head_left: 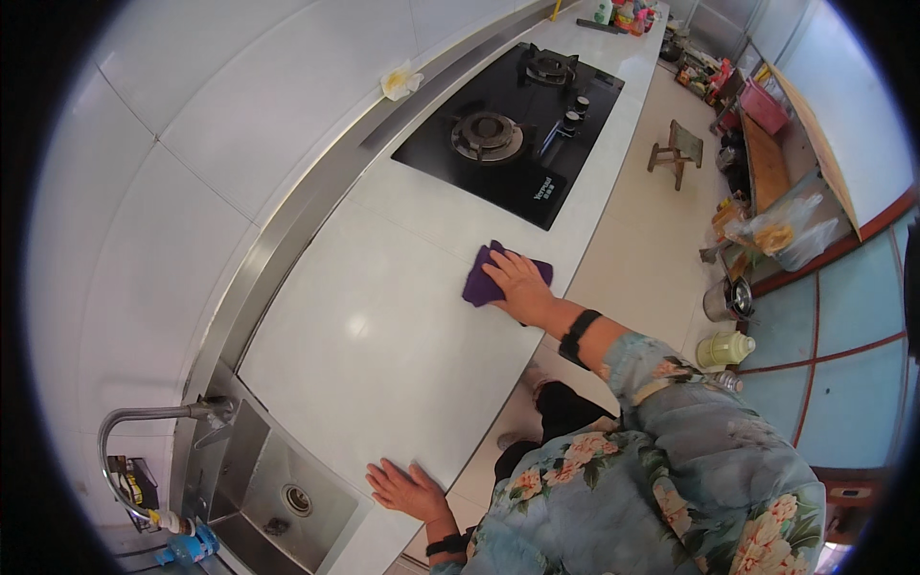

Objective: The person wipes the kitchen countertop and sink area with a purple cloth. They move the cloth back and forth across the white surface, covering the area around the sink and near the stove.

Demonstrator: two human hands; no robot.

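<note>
A folded purple cloth [480,279] lies on the white countertop [359,287], beside the near corner of the black gas cooktop [460,172]. My right hand [525,291] rests over this cloth, palm down, holding it against the surface; its fingers cover part of it. Lower down, my left hand [408,491] lies flat and bare on the counter near its front edge, fingers somewhat apart. It is close to the corner of the stainless steel sink [334,532]. Both wrists wear black bands.
A curved faucet [144,415] arches over the sink, near a blue bottle [190,546]. On the back ledge sits a crumpled yellow-and-white tissue [401,80]. Bottles [632,16] stand at the counter's far end. Behind, a folding stool [675,152] and a pale green thermos [724,349] are on the floor.
</note>
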